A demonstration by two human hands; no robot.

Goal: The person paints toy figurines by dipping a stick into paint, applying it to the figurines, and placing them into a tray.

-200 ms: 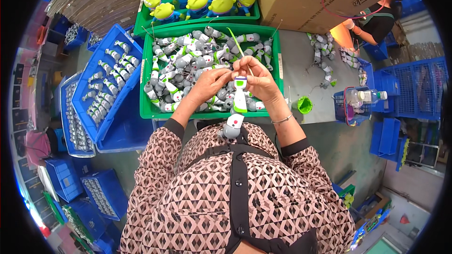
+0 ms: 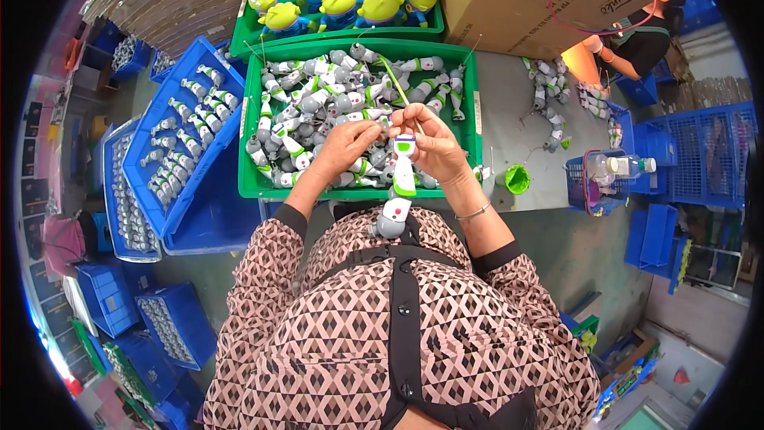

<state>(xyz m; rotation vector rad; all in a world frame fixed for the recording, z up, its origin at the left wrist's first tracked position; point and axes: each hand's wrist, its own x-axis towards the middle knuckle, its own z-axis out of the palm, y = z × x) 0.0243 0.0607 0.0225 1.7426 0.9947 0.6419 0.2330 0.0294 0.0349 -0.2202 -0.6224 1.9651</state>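
Observation:
My right hand (image 2: 434,143) is closed around a thin pale-green stick (image 2: 394,80), slim like a brush handle, which slants up to the left. Just below those fingers hangs a white toy limb (image 2: 403,167) with green and purple trim, ending in a grey rounded part (image 2: 388,226) in front of my body. My left hand (image 2: 350,143) is beside it, fingers pinched together close to the limb's top. Whatever sits between the left fingertips is hidden. Both hands are above the near part of a green tray (image 2: 248,183) heaped with similar limbs (image 2: 318,103).
Behind stands another green tray (image 2: 338,34) of green-headed alien figures (image 2: 338,0). A cardboard box (image 2: 509,0) rises at the back right. Rightward are a small green cup (image 2: 517,179), a basket with bottles (image 2: 597,183) and a co-worker (image 2: 652,40). Blue crates (image 2: 183,223) stand left.
The green stick's upper end has dropped slightly and shifted left. My left fingers have drawn back a little from the right ones, and the whole view has shifted slightly.

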